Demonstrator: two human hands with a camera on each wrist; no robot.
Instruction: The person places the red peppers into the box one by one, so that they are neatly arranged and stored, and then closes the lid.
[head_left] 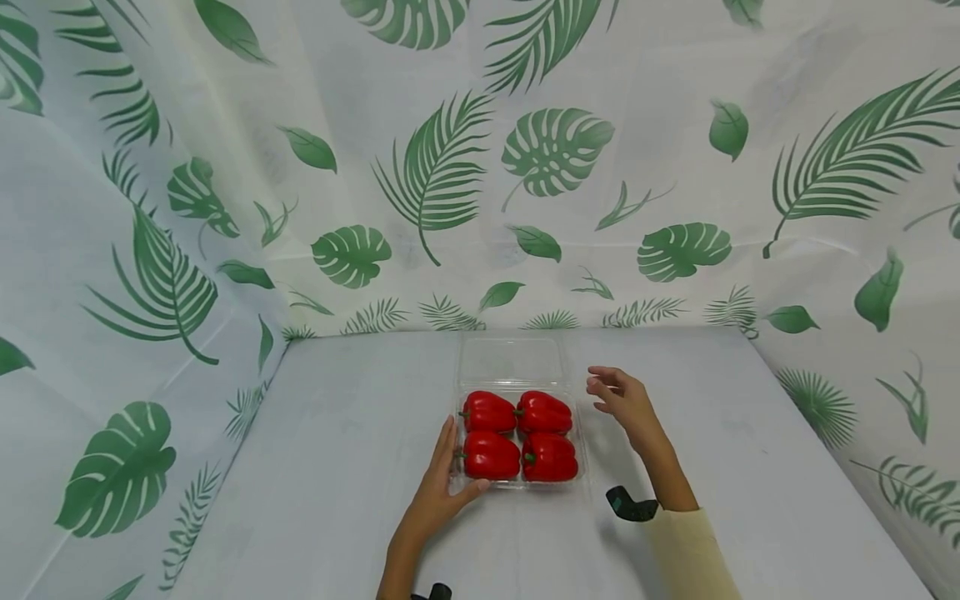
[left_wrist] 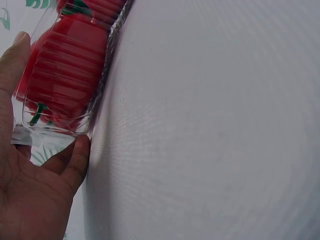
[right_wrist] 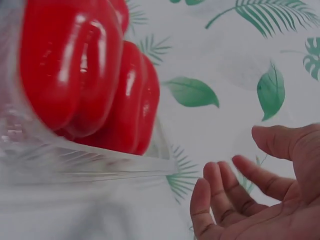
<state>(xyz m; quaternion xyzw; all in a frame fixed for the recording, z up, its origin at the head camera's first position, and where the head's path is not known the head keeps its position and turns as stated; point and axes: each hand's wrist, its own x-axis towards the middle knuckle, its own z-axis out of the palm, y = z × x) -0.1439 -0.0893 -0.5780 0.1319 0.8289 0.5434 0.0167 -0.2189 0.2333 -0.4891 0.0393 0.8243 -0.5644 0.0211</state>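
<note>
A clear plastic clamshell box sits with its lid laid back, away from me. Several glossy red bell peppers with green stems fill it in two rows. My left hand holds the box's near left corner, thumb along the front edge and fingers along the left side. In the left wrist view the thumb lies by the ribbed front wall, and fingertips meet the lower corner. My right hand hovers to the right of the box, fingers loosely bent and apart, holding nothing.
A pale cloth covers the table. Leaf-printed sheets stand behind it and along both sides. Black straps with small devices are at the wrists, and a pale yellow sleeve covers the right forearm.
</note>
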